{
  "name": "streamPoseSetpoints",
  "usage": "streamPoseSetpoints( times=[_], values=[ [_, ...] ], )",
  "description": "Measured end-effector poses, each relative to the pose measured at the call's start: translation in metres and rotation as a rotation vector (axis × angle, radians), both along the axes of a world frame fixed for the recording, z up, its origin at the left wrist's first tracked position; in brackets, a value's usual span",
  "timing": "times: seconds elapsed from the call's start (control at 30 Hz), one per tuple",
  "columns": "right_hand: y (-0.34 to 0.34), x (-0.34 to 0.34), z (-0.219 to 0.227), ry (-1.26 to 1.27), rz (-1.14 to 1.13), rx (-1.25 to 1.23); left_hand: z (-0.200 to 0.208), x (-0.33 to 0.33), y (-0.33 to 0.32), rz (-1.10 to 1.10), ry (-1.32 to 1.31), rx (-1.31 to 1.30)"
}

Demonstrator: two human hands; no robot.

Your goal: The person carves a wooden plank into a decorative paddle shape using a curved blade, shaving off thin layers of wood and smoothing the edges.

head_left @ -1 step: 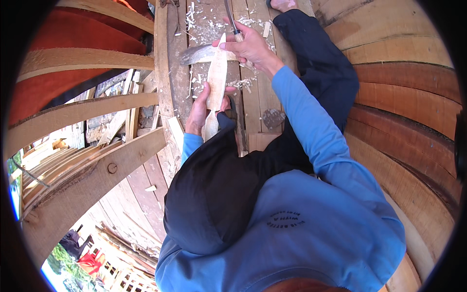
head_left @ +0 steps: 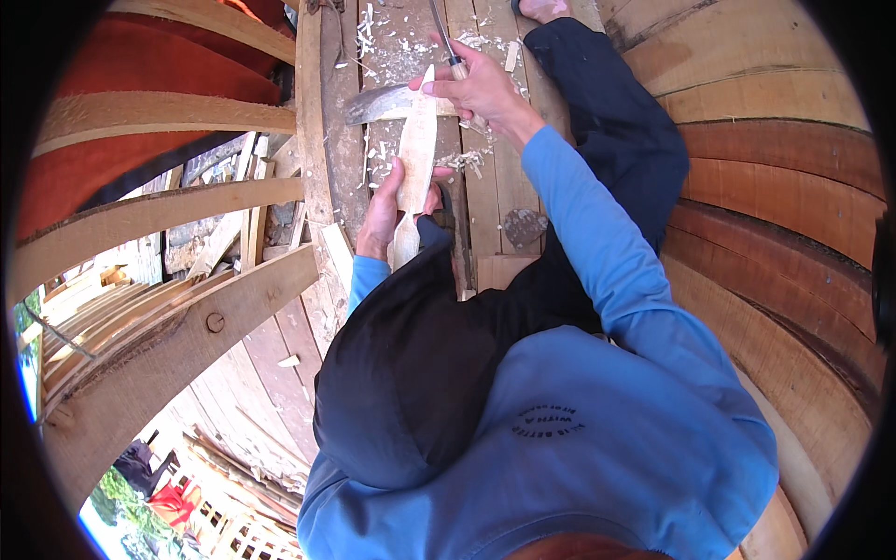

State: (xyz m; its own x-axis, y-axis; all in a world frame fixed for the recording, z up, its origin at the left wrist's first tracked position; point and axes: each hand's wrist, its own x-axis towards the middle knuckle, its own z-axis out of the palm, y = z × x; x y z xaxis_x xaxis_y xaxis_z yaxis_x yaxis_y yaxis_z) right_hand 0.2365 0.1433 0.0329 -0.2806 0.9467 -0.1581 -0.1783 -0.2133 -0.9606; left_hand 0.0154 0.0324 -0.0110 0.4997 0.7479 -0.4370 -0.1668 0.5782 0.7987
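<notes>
A pale carved piece of wood [head_left: 418,154], flat with a pointed far tip and a narrow waist near its lower end, stands upright above my bent leg. My left hand [head_left: 381,213] is closed round its lower part, thumb on the near face. My right hand [head_left: 490,91] holds a knife [head_left: 457,67] by its light wooden handle, with the slim blade pointing away from me. The thumb and fingers of that hand also touch the wood's tip. Behind the piece, a broad curved grey blade [head_left: 371,105] lies on the floorboards, partly hidden.
Pale shavings [head_left: 471,161] litter the plank floor [head_left: 490,201] ahead. Curved wooden planks [head_left: 775,177] rise on my right. To the left run thick wooden ribs [head_left: 168,114] and a heavy beam [head_left: 215,322], with gaps showing stacked timber. A dark round lump [head_left: 525,229] sits near my leg.
</notes>
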Motion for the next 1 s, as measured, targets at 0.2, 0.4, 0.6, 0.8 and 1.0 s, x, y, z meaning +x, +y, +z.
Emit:
streamPoseSetpoints(
  times=[0.2,0.4,0.6,0.8,1.0],
  values=[
    [0.016,0.014,-0.001,-0.038,-0.061,-0.085,-0.011,0.004,-0.006,0.006,0.034,-0.034],
    [0.032,0.030,-0.011,0.076,-0.305,-0.174,-0.012,0.006,-0.010,0.043,0.026,-0.136],
    [0.017,0.046,-0.021,-0.188,-0.210,-0.241,-0.006,0.004,0.002,0.000,0.126,-0.012],
    [-0.008,0.049,-0.048,-0.320,-0.146,-0.489,-0.015,-0.006,0.016,0.228,0.247,-0.079],
    [-0.025,0.065,-0.056,-0.052,0.002,-0.644,-0.019,-0.030,0.040,0.332,0.218,0.035]
  ],
)
